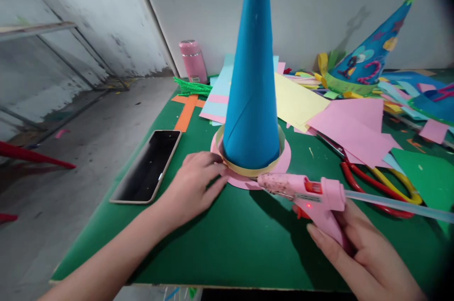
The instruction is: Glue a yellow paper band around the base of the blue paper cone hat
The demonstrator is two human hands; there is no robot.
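A tall blue paper cone (251,102) stands upright inside a yellow paper band (244,170), on a round pink paper base (285,161). My left hand (198,178) has its bent fingertips at the left front edge of the band and base, pressing or pinching there. In my right hand (358,249) is a pink glue gun (319,197) with a red light lit. Its nozzle points left and touches or nearly touches the front of the pink base, just below the band. A long clear glue stick (397,204) sticks out of its back.
On the green table (230,244), a phone (147,166) lies at the left. Behind are a pink bottle (193,61), green pipe cleaners (193,87) and coloured paper sheets (298,100). Red-and-yellow-handled scissors (358,185) and a decorated blue cone hat (372,50) are at the right.
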